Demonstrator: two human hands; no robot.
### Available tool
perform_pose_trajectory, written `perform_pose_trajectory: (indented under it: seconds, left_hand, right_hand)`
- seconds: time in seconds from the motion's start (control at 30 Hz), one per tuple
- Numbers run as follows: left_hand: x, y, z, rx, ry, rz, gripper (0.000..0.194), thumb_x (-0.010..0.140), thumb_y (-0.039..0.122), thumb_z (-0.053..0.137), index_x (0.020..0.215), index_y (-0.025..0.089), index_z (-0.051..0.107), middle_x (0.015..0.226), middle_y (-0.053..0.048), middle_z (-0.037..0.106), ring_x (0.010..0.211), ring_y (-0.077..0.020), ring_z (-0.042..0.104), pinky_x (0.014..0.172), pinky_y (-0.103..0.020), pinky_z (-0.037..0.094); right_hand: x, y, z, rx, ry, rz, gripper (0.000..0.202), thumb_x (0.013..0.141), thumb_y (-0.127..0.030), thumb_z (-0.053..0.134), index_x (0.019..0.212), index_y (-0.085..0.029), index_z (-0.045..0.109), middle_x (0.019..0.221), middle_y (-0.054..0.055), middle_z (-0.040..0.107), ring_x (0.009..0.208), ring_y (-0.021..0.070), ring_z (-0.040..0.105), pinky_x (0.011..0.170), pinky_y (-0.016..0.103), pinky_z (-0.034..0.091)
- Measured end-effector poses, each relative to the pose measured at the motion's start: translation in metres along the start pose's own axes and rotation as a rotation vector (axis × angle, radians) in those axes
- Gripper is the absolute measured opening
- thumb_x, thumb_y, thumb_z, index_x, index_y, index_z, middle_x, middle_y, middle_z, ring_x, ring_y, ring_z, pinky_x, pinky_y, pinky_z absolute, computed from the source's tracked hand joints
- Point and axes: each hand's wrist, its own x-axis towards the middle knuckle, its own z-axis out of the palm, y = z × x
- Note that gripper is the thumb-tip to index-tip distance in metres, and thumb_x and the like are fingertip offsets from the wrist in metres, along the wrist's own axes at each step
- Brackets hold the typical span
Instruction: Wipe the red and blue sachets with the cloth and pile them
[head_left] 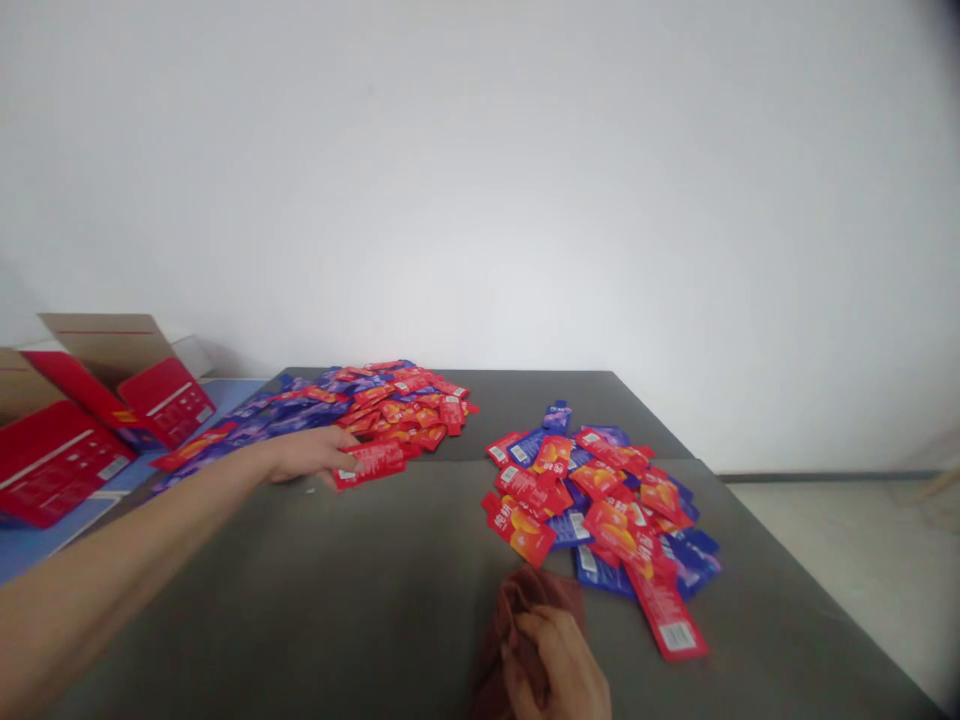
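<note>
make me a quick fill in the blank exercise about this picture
The left hand holds a packet whose colour is ____.
The hand gripping brown fabric is the person's ____ one.
Packets on the dark table form ____ main piles.
The open boxes are at the picture's ____ edge.

Missing words: red; right; two; left

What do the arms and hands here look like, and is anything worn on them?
They are a person's. The left hand and left forearm are bare: no glove, watch or sleeve shows. The right hand is ungloved too; the right forearm is out of view.
</note>
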Motion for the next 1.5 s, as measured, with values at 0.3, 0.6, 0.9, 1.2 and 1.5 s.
perform_pose_trajectory:
  seconds: [0.3, 0.6, 0.9, 1.2, 1.5]
  left_hand:
    - [-0.02, 0.019, 0.176, -0.1, -0.283, 0.13, 0.017, 0.069, 0.023, 0.065, 0.082, 0.017, 0.073, 0.072, -0.002, 0.069, 0.063, -0.0171, 0.064, 0.056, -0.025, 0.052]
    - [-0.035, -0.007, 0.199, -0.426, -0.072, 0.141, 0.019, 0.073, 0.03, 0.07, 0.084, 0.016, 0.065, 0.073, 0.001, 0.064, 0.067, -0.0158, 0.06, 0.06, -0.024, 0.048]
    - [-0.033, -0.018, 0.213, -0.446, 0.039, 0.217, 0.024, 0.077, 0.036, 0.069, 0.09, 0.016, 0.062, 0.073, 0.001, 0.065, 0.063, -0.0156, 0.06, 0.059, -0.025, 0.046]
    - [-0.028, -0.009, 0.221, -0.313, 0.066, 0.212, 0.026, 0.077, 0.04, 0.064, 0.09, 0.017, 0.061, 0.068, 0.003, 0.06, 0.058, -0.015, 0.055, 0.055, -0.024, 0.042]
    - [-0.037, -0.012, 0.217, -0.076, 0.125, 0.218, 0.016, 0.081, 0.035, 0.057, 0.086, 0.02, 0.059, 0.067, 0.002, 0.062, 0.06, -0.0166, 0.058, 0.056, -0.024, 0.039]
  right_hand:
    - [0.074, -0.068, 0.035, -0.068, -0.299, -0.044, 0.011, 0.086, -0.021, 0.066, 0.096, -0.025, 0.065, 0.098, 0.003, 0.066, 0.095, 0.022, 0.06, 0.084, 0.034, 0.048]
    - [0.081, -0.049, 0.066, -0.409, -0.401, 0.179, 0.008, 0.09, -0.027, 0.065, 0.097, -0.023, 0.063, 0.101, 0.006, 0.064, 0.096, 0.0228, 0.06, 0.075, 0.03, 0.044]
    - [0.072, -0.03, 0.052, 0.019, -0.158, 0.428, 0.012, 0.092, -0.031, 0.056, 0.095, -0.022, 0.063, 0.095, 0.004, 0.066, 0.089, 0.0198, 0.061, 0.076, 0.029, 0.044]
    - [0.056, -0.061, 0.036, -0.068, -0.27, 0.045, 0.016, 0.092, -0.024, 0.06, 0.107, -0.022, 0.065, 0.106, 0.006, 0.065, 0.102, 0.0207, 0.057, 0.09, 0.031, 0.045]
    - [0.08, -0.023, 0.002, -0.52, -0.41, 0.114, 0.009, 0.098, -0.023, 0.055, 0.1, -0.021, 0.064, 0.1, 0.007, 0.063, 0.094, 0.0213, 0.056, 0.08, 0.031, 0.043]
